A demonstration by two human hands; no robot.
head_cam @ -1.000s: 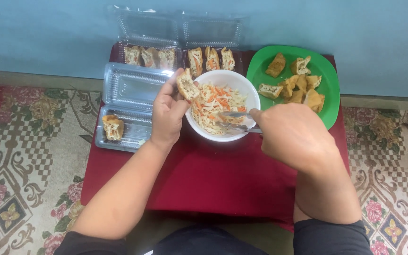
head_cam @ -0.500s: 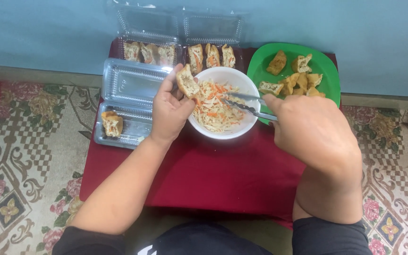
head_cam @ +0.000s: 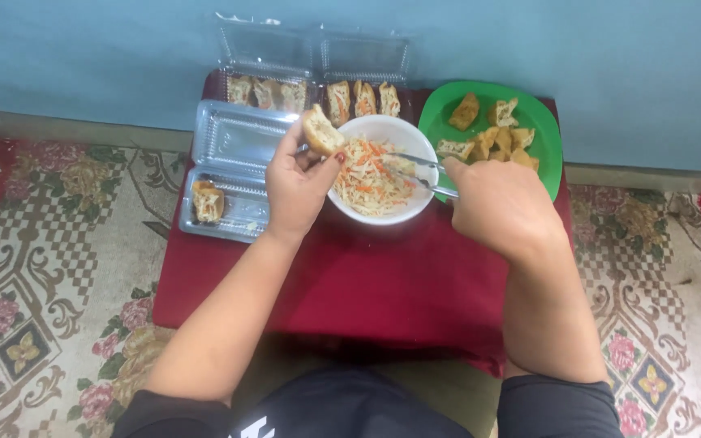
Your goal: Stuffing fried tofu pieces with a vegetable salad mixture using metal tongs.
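Observation:
My left hand [head_cam: 298,186] holds a fried, split tofu piece [head_cam: 322,130] over the left rim of a white bowl [head_cam: 415,207]. The bowl holds shredded cabbage and carrot salad [head_cam: 371,174]. My right hand [head_cam: 501,203] grips metal tongs [head_cam: 415,170] whose tips reach into the salad from the right. Both hands hover over a low table covered in red cloth [head_cam: 367,284].
A green plate [head_cam: 549,142] with several fried tofu pieces sits right of the bowl. Clear plastic trays stand at the back and left: two with filled pieces [head_cam: 269,91], one open tray [head_cam: 237,138] holding a single piece [head_cam: 207,200]. A patterned rug [head_cam: 50,268] surrounds the table; a blue wall is behind.
My left hand has lifted the tofu piece a little higher at the bowl's rim. My right hand and the tongs have shifted right and up within the salad.

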